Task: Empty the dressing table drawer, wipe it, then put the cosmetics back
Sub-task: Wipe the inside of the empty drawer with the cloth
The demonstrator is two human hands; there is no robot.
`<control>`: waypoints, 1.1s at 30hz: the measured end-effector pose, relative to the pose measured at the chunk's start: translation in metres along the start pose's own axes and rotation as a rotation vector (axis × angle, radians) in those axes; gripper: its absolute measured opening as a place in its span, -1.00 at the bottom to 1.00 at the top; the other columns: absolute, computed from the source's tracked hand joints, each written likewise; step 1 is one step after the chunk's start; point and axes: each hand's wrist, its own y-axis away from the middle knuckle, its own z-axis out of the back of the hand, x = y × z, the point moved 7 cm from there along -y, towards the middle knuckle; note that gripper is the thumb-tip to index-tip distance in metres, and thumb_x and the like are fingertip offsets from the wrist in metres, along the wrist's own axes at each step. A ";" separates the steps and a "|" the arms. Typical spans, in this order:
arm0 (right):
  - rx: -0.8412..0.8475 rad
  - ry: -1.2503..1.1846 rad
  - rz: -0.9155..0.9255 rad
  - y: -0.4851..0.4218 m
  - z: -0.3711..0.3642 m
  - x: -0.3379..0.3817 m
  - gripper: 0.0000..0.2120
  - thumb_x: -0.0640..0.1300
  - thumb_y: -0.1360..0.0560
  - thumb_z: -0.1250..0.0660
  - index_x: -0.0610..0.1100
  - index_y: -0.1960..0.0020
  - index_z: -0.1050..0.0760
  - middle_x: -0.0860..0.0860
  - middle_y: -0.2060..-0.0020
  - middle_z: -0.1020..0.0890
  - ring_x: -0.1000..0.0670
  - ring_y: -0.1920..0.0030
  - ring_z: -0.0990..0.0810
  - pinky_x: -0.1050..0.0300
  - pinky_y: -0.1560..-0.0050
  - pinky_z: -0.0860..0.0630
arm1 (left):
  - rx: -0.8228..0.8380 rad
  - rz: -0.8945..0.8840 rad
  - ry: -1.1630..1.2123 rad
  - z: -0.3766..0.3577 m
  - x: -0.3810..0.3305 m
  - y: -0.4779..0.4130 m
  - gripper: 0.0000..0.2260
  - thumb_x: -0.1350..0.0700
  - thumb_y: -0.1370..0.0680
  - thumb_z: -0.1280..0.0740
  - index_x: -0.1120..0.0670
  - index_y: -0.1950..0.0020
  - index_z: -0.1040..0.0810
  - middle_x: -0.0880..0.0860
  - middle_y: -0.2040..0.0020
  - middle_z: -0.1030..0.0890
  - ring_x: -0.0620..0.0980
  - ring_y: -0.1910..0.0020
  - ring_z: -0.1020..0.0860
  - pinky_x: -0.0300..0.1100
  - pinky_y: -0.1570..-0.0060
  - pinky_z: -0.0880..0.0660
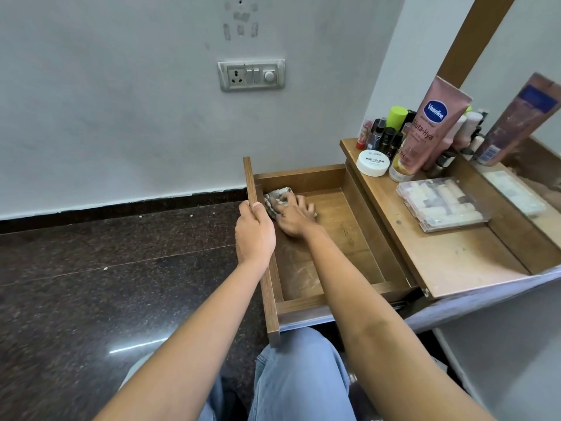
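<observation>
View from the head camera. The wooden dressing table [455, 253] stood to the right of both hands, with its mirror [534, 41] rising behind the top. The drawer [328, 256] was pulled fully out and held no cosmetics; its only contents were a crumpled cloth [273, 199] and the hand working it.

The left hand [255, 235] gripped the drawer's front panel [252, 183], fingers curled over the top edge and thumb on the outer face. Just right of that grip, the right hand [293, 218] lay palm-down on the cloth with fingers spread and only slightly bent, pressing it against the drawer floor in the far corner beside the front panel.

The cosmetics stood on the table top, well to the right of the pressing hand and beyond it:
- a pink Vaseline tube [434, 129], upright on its cap;
- a clear plastic case [443, 203], lid closed, filled with pale cylindrical items;
- a white tub [372, 163] labelled "NAIL POLISH", nearest the drawer;
- a cluster of small bottles [385, 135] behind the tub.
</observation>
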 end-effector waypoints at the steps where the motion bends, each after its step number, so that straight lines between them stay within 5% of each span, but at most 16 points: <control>1: -0.028 0.029 -0.004 -0.001 0.002 0.001 -0.56 -0.01 -0.60 -0.07 0.15 -0.47 -0.23 -0.05 -0.36 -0.23 -0.13 -0.32 -0.23 -0.11 -0.26 -0.21 | 0.001 0.002 -0.002 0.000 0.000 0.000 -0.60 -0.05 -0.66 0.07 0.08 -0.39 -0.32 0.21 -0.21 -0.52 0.24 -0.14 -0.49 -0.03 0.03 -0.34; 5: -0.136 0.006 -0.077 0.002 0.007 -0.004 -0.56 -0.09 -0.57 -0.10 0.11 -0.43 -0.33 -0.08 -0.31 -0.30 -0.12 -0.30 -0.26 -0.13 -0.30 -0.22 | 0.010 0.007 -0.010 -0.001 -0.001 -0.002 -0.59 -0.05 -0.66 0.07 0.07 -0.43 -0.29 0.21 -0.24 -0.52 0.23 -0.16 -0.49 -0.01 0.00 -0.36; 13: -0.132 0.088 -0.392 0.018 0.027 -0.083 -0.48 -0.12 -0.57 -0.06 0.01 -0.53 -0.14 -0.19 -0.49 -0.10 -0.25 -0.44 -0.10 -0.21 -0.40 -0.11 | 0.013 -0.006 -0.039 -0.002 0.000 -0.002 -0.57 -0.08 -0.65 0.08 0.06 -0.45 -0.25 0.16 -0.19 -0.53 0.17 -0.07 -0.53 0.05 -0.05 -0.50; 19: -0.104 0.230 -0.481 0.019 0.029 -0.087 -0.47 -0.06 -0.60 -0.01 -0.14 -0.54 -0.07 -0.16 -0.44 -0.17 -0.23 -0.39 -0.19 -0.14 -0.32 -0.26 | 0.008 -0.008 -0.035 0.001 -0.001 0.001 -0.58 -0.06 -0.66 0.07 0.06 -0.46 -0.25 0.16 -0.19 -0.53 0.16 -0.07 -0.53 0.01 -0.02 -0.48; 24: 0.024 0.258 -0.538 0.016 0.037 -0.083 -0.45 -0.03 -0.61 0.00 -0.28 -0.52 -0.08 -0.18 -0.48 -0.10 -0.26 -0.35 -0.25 -0.06 -0.21 -0.38 | 0.004 -0.006 -0.061 0.001 -0.003 0.000 -0.59 -0.03 -0.67 0.07 0.08 -0.46 -0.26 0.18 -0.20 -0.52 0.19 -0.10 -0.51 -0.08 0.07 -0.36; 29: 0.174 0.339 -0.543 0.042 0.029 -0.079 -0.43 -0.06 -0.60 -0.02 -0.30 -0.53 -0.02 -0.21 -0.51 0.00 -0.34 -0.36 -0.24 -0.04 -0.06 -0.51 | 0.013 0.014 -0.045 0.000 -0.001 -0.001 -0.58 -0.06 -0.66 0.08 0.06 -0.47 -0.23 0.16 -0.19 -0.53 0.16 -0.06 -0.53 -0.03 0.04 -0.46; 33: 0.285 0.337 -0.549 0.076 0.019 -0.077 -0.45 -0.10 -0.61 0.01 -0.27 -0.55 0.02 -0.23 -0.52 0.10 -0.38 -0.42 -0.16 -0.08 -0.16 -0.47 | 0.016 0.016 -0.035 -0.001 0.000 -0.002 -0.58 -0.06 -0.66 0.07 0.06 -0.47 -0.25 0.14 -0.18 -0.54 0.14 -0.04 -0.54 -0.06 0.07 -0.45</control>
